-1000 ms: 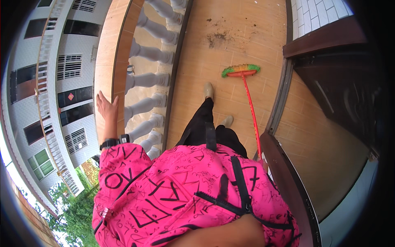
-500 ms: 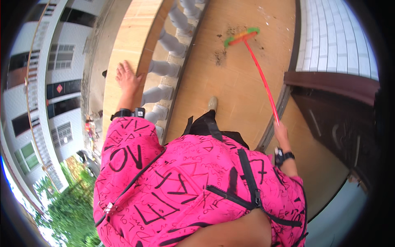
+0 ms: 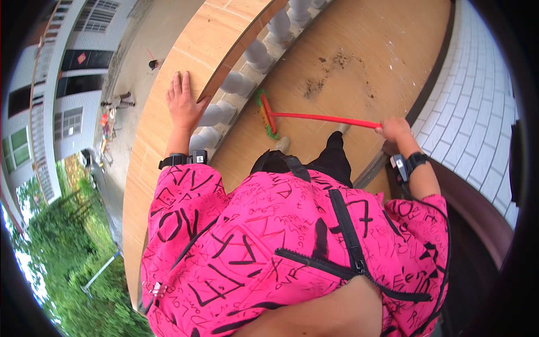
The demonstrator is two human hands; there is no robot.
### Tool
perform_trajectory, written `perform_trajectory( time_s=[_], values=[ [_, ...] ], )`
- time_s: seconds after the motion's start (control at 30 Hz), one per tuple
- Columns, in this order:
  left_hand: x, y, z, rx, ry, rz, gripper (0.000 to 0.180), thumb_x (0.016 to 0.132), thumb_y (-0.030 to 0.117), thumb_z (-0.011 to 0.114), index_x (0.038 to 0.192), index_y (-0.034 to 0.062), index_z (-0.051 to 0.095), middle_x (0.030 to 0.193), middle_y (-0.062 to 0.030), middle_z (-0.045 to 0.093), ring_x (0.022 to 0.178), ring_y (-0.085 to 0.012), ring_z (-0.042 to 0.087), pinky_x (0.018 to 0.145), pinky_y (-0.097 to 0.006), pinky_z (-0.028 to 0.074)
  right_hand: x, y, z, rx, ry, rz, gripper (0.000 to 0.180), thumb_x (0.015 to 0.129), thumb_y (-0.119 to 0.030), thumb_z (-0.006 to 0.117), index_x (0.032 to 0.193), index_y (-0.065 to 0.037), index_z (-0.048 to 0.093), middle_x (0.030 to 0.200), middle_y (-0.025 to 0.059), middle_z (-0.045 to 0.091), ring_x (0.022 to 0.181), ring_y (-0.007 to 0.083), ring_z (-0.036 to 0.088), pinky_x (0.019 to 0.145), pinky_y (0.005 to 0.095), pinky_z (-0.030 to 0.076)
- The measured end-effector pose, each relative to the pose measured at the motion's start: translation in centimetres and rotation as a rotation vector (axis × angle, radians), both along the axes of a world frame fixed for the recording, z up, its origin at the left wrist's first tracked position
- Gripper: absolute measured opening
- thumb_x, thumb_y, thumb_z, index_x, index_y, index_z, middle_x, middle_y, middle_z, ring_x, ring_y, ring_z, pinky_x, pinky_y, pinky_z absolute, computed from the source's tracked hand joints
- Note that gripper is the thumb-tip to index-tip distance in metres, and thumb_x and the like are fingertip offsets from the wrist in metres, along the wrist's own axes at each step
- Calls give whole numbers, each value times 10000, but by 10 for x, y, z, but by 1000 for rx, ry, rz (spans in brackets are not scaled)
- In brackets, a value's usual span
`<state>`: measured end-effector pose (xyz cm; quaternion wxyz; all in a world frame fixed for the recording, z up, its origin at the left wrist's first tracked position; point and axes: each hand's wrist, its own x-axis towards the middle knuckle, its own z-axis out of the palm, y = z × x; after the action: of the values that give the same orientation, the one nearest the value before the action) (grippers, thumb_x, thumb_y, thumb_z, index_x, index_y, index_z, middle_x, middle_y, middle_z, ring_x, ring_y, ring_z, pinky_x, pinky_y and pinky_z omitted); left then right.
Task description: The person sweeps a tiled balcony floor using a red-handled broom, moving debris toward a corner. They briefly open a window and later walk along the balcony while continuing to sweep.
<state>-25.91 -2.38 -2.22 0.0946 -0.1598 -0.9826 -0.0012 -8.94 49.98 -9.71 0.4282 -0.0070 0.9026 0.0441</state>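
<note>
A: Head view, item one: right hand (image 3: 394, 130)?

B: Fingers wrapped round the far end of a red broom handle (image 3: 323, 118). The handle runs nearly level to the left; the broom head (image 3: 265, 115), green and orange bristles, rests on the tan floor (image 3: 387, 50) just beside the foot of the balustrade (image 3: 247, 78).

A: Item two: left hand (image 3: 183, 104)?

B: Flat and spread, palm down on the broad tiled top rail (image 3: 163, 146) of the balustrade. It holds nothing; it looks like a bracing hand.

A: Item three: state of the sweeping?

B: Judging by the floor, unfinished. A scatter of dark dirt (image 3: 328, 73) lies well apart from the bristles, further out, with small specks around it. The strip between the broom head and the person's shoe (image 3: 282, 144) looks cleaner, though I cannot tell how thoroughly.

A: Item four: anything else?

B: White tiled wall (image 3: 477, 112) at right, dark door frame (image 3: 483, 213) below it, black wristbands on both arms, and buildings and trees beyond the rail.
</note>
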Motion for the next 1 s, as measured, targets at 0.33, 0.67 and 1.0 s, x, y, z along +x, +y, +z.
perform_trajectory(
  time_s=[0.33, 0.67, 1.0],
  values=[
    [-44, 4, 5, -14, -136, 187, 954, 609, 388, 750, 1364, 143, 222, 1396, -212, 206, 1286, -376, 201, 987, -568, 213, -2, 188, 83, 427, 144, -179, 431, 794, -459, 522, 857, -47, 635, 866, 182, 618, 817, 337, 594, 716, 428, 474],
    [-68, -27, -2, 20, -230, 264, 1105, 514, 395, 804, 1388, 206, 154, 1437, -174, 117, 1318, -375, 113, 980, -613, 171, -16, 41, 91, 12, 76, 133, 379, 812, -429, 511, 801, -70, 630, 762, 160, 613, 757, 329, 589, 659, 444, 462],
    [-70, -11, -1, 50, -237, 281, 1089, 502, 360, 816, 1380, 231, 185, 1439, -148, 132, 1322, -343, 121, 997, -564, 151, -136, -159, -95, -187, -199, 128, 398, 846, -427, 461, 980, -100, 644, 1013, 144, 615, 915, 326, 594, 724, 489, 479]
  ],
)
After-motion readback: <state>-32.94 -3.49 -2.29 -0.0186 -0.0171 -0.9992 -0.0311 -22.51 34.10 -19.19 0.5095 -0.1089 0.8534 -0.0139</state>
